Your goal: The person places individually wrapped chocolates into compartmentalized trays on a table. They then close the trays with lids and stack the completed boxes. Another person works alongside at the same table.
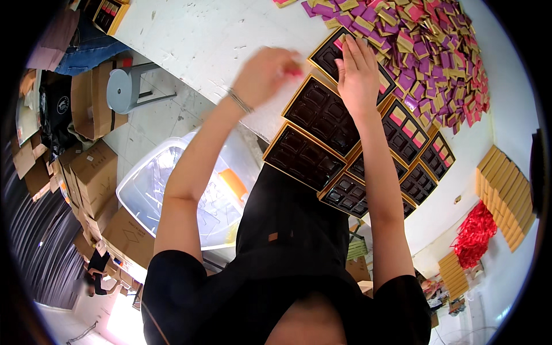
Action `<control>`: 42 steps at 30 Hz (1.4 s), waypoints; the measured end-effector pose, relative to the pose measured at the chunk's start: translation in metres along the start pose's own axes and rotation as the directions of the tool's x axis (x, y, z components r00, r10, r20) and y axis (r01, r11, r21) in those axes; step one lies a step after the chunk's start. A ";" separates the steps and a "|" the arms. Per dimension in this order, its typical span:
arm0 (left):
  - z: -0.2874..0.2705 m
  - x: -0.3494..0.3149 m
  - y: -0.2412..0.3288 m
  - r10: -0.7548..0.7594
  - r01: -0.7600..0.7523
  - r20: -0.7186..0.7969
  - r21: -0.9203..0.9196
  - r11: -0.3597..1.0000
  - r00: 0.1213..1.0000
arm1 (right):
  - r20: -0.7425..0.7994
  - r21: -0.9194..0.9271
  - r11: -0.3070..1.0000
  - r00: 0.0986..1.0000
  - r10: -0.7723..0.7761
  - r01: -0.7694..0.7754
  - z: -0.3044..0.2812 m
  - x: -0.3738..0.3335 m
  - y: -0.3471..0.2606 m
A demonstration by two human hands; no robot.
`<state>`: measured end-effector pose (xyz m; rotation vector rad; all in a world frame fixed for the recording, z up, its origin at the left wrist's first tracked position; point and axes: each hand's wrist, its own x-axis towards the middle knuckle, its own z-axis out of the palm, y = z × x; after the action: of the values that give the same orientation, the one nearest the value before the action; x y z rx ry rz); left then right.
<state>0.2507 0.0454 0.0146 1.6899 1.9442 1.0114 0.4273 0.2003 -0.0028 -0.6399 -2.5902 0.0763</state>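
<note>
My left hand is smeared by motion above the white table, with something small and pink, apparently a wrapped piece, at its fingertips. Fingers stretched out, my right hand lies over the farthest gold-edged box. That box has a dark moulded tray with a few pink-and-gold pieces partly hidden under the hand. Nearer me, two large boxes with bare dark trays stand side by side. Under and beyond my right forearm are smaller boxes; one box holds a row of pink-and-gold pieces.
A big heap of purple, pink and gold wrapped pieces covers the far right of the table. Left of me are a clear plastic tub, a grey stool and cardboard boxes. Red shredded filler lies right.
</note>
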 end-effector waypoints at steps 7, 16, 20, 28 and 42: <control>0.025 -0.004 0.031 0.182 -0.159 0.222 -0.122 0.980 0.958 | 0.217 -0.126 0.988 0.974 -0.062 0.092 -0.018 -0.008 0.002; 0.036 -0.048 0.048 0.160 -0.306 0.372 0.374 0.876 0.914 | -0.027 0.171 0.985 1.000 -0.016 0.020 0.024 0.084 0.011; 0.027 -0.042 0.051 0.150 -0.271 0.324 0.372 0.888 0.934 | 0.290 0.029 1.000 0.957 0.000 -0.009 0.058 0.117 0.010; -0.017 0.091 -0.108 0.019 0.260 -0.576 0.397 0.880 0.817 | 0.016 0.216 0.908 0.928 -0.372 0.360 0.085 0.133 -0.009; -0.003 -0.018 -0.027 -0.251 0.409 -0.360 0.479 0.777 0.899 | 0.597 0.705 0.365 0.787 0.156 -0.608 0.053 0.101 -0.027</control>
<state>0.2330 0.0268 -0.0060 1.4080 2.8083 0.6077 0.3126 0.2245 -0.0024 -0.8521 -2.1788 1.8171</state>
